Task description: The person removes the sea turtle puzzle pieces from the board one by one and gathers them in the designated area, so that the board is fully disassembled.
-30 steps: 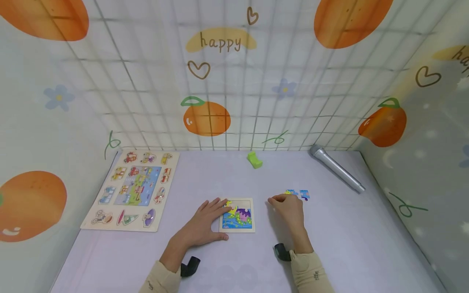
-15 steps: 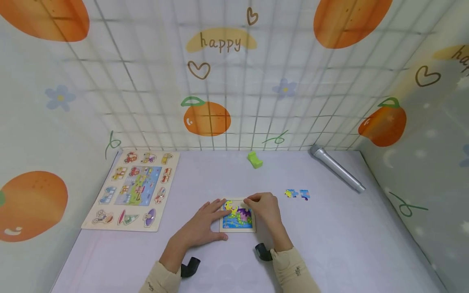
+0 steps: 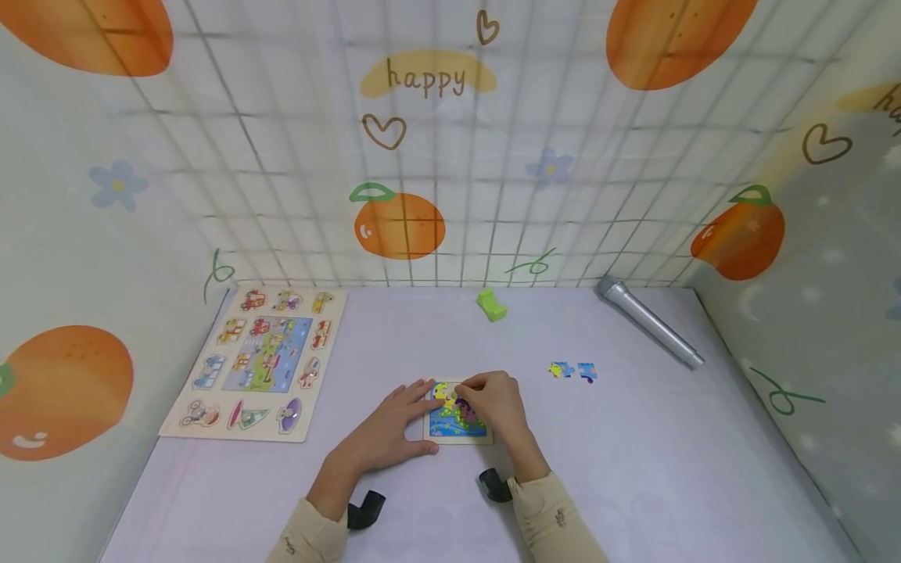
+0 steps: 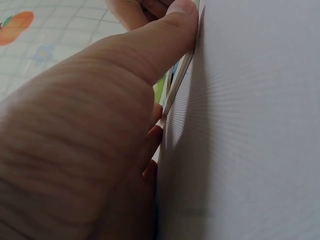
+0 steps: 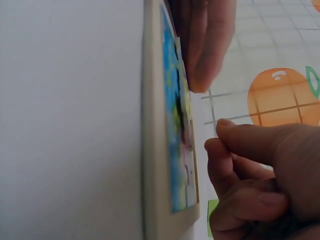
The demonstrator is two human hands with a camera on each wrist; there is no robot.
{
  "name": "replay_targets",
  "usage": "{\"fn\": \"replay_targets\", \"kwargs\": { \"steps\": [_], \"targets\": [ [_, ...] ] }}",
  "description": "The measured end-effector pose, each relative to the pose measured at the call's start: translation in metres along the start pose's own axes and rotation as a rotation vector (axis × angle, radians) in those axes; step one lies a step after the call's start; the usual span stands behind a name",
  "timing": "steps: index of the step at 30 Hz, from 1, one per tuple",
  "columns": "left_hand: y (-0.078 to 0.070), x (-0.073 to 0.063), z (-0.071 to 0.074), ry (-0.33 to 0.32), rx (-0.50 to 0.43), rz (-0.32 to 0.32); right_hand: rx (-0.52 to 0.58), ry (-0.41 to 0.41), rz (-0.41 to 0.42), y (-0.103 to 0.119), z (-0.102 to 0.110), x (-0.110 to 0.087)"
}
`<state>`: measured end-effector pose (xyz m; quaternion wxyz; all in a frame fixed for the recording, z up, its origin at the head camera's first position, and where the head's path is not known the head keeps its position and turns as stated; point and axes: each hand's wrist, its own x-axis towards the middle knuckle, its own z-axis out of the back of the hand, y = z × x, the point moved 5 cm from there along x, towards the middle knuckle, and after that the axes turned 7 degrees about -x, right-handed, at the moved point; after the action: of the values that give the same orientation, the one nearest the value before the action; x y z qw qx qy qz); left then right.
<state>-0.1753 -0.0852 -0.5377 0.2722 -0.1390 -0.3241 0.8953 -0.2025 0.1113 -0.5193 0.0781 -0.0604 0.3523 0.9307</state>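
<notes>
Right hand [image 3: 496, 400] has slid further left over the puzzle tray [image 3: 457, 436].

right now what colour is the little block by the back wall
Bright green block, clearest in the head view.

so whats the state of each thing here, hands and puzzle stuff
small puzzle tray: flat on the table, mostly filled
left hand: fingers straight, resting on the tray's left edge
right hand: fingers curled, over the tray's top
two loose pieces: lying right of the tray, untouched
big peg puzzle board: flat, far left
</notes>
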Motion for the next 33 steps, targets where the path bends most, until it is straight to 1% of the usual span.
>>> {"fn": "replay_targets", "kwargs": {
  "steps": [3, 10, 16, 21, 28, 33],
  "targets": [
    [0.000, 0.000, 0.000, -0.002, 0.003, -0.011, -0.005, 0.009, 0.005, 0.002, -0.001, 0.002],
    [-0.002, -0.001, -0.001, 0.026, -0.009, 0.015, -0.028, 0.054, 0.024, 0.009, -0.005, 0.003],
    [-0.004, -0.001, 0.000, 0.028, -0.008, 0.012, -0.004, 0.106, 0.008, 0.013, -0.010, 0.004],
    [-0.005, 0.000, 0.001, 0.023, 0.000, 0.003, 0.009, 0.123, 0.014, 0.018, -0.012, 0.007],
    [-0.003, 0.001, 0.004, 0.024, -0.027, 0.003, 0.067, 0.162, -0.066, 0.018, -0.014, 0.009],
    [-0.003, 0.001, 0.003, 0.030, -0.043, 0.008, 0.092, 0.162, -0.098, 0.016, -0.015, 0.010]
  ]
}}
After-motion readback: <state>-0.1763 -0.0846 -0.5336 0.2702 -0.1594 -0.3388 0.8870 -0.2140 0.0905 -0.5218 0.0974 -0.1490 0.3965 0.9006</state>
